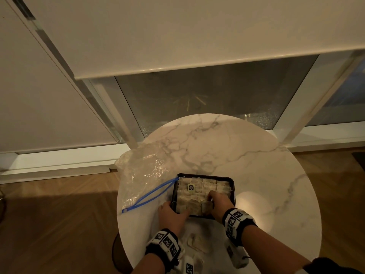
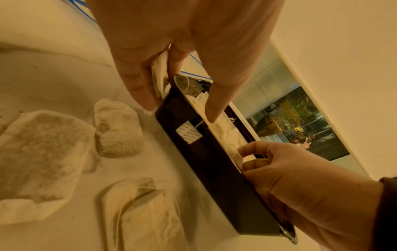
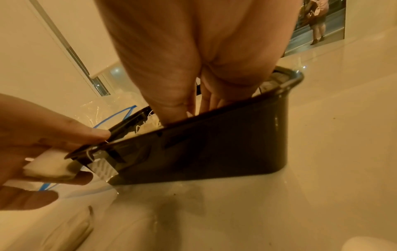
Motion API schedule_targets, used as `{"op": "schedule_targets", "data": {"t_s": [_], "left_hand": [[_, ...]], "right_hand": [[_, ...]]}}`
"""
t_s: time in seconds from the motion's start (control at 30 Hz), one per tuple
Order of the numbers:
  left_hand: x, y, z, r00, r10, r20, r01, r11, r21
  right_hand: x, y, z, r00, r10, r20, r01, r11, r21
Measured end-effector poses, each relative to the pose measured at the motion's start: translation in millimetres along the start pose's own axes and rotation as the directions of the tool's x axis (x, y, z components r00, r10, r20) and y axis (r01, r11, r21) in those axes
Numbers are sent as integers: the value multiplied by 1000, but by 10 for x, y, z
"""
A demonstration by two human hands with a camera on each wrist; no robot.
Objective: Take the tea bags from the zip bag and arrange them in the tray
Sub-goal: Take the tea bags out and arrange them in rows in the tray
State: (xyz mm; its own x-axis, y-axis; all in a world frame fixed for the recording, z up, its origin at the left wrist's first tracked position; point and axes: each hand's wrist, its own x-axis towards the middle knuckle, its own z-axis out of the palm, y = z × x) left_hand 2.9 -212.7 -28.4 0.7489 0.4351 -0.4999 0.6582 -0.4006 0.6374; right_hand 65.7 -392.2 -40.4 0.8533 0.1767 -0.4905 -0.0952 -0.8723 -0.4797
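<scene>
Tray (image 1: 232,191) under both hands, right hand (image 1: 218,202) fingers down among tea bags (image 1: 199,189), left hand (image 1: 171,213) pinching one tea bag (image 2: 160,74) at near-left corner, zip bag (image 1: 146,175) beyond left hand, loose tea bags (image 2: 118,127) on tabletop (image 1: 256,155) behind wrists.

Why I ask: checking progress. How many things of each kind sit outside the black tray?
Pale paper tea bags loose on the white marble table: 3
Pale tea bag pinched in the left hand: 1
Clear plastic zip bag, blue seal: 1
Total: 5

Black tray (image 1: 232,191), blue-zipped clear zip bag (image 1: 142,175), grey-veined white table (image 1: 246,155).
</scene>
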Motion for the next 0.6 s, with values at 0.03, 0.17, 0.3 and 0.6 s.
{"op": "schedule_targets", "data": {"t_s": [0.03, 0.17, 0.3, 0.6], "left_hand": [[3, 7, -10, 1000, 7, -7, -7, 1000, -9], [-8, 65, -105, 993, 74, -88, -73, 997, 14], [-70, 37, -214, 968, 198, -154, -221, 963, -152], [-418, 320, -391, 925, 370, 84, -262, 783, -565]], "right_hand": [[-13, 9, -13, 1000, -3, 2, 3, 1000, 7], [-74, 33, -145, 1000, 15, -22, -14, 998, 60], [-175, 58, -378, 989, 83, -126, -53, 974, 222], [-621, -221, -747, 963, -29, -268, 165, 850, 500]]}}
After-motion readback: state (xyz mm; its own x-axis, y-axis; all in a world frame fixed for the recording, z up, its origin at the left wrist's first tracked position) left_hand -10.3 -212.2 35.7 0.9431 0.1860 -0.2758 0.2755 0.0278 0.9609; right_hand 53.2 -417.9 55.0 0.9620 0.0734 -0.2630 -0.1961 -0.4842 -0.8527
